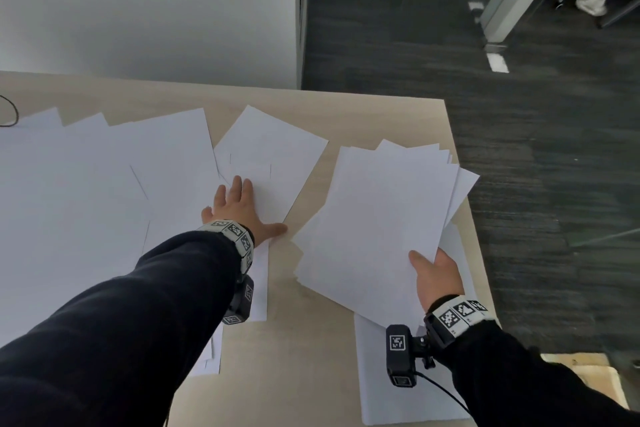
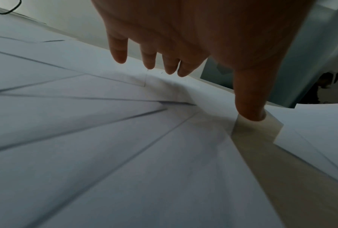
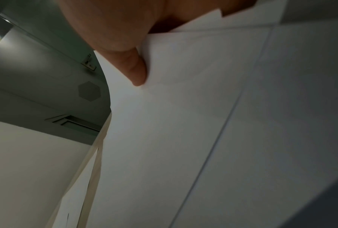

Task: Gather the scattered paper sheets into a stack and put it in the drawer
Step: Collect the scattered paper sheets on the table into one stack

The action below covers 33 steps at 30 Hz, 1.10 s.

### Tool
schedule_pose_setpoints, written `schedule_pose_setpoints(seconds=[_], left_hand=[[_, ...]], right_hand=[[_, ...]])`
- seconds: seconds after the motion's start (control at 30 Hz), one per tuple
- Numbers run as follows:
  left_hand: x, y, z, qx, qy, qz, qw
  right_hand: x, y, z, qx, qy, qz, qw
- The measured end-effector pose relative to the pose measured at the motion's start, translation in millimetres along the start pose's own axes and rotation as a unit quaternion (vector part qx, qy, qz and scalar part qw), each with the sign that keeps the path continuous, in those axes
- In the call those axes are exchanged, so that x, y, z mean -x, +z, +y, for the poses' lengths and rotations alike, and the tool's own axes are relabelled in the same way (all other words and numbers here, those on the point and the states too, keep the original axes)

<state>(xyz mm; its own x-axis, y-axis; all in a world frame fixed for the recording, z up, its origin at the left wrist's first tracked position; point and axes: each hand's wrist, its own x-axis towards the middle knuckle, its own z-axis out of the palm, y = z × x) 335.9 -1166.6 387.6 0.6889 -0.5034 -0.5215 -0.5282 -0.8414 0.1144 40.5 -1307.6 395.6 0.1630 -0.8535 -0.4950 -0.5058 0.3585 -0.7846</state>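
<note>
White paper sheets lie scattered over the light wooden table (image 1: 381,118). My right hand (image 1: 437,276) grips a loose stack of sheets (image 1: 377,215) at its near right corner, thumb on top, holding it slightly off the table; the right wrist view shows the thumb (image 3: 136,72) pinching that stack (image 3: 183,123). My left hand (image 1: 239,210) lies flat with fingers spread on a single sheet (image 1: 266,159) in the table's middle. In the left wrist view the straight fingers (image 2: 119,50) hover just over the overlapping sheets (image 2: 86,123) and the thumb tip touches a sheet edge. No drawer is in view.
More overlapping sheets (image 1: 86,191) cover the left half of the table, and one sheet (image 1: 391,388) lies under my right wrist. A black cable (image 1: 12,111) loops at the far left. A white wall (image 1: 149,10) rises behind; dark carpet (image 1: 536,184) lies beyond the table's right edge.
</note>
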Motion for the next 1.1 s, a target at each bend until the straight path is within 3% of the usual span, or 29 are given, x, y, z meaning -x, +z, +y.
schedule_pose_setpoints(seconds=[0.3,0.77,0.93,1.1], left_hand=[[-8,3,-1,-0.027,-0.008,-0.008,1.000],[4,-8,-7,0.023,0.008,0.068,0.997],[12,-10,-5,0.012,0.030,0.052,0.998],[30,-13,10,0.022,0.081,0.071,0.994]], right_hand=[[-6,8,-2,-0.002,0.005,0.007,1.000],[0,13,-7,-0.017,-0.005,0.030,0.999],[4,12,-10,-0.048,-0.010,0.041,0.998],[10,16,-9,-0.036,-0.009,-0.003,0.999]])
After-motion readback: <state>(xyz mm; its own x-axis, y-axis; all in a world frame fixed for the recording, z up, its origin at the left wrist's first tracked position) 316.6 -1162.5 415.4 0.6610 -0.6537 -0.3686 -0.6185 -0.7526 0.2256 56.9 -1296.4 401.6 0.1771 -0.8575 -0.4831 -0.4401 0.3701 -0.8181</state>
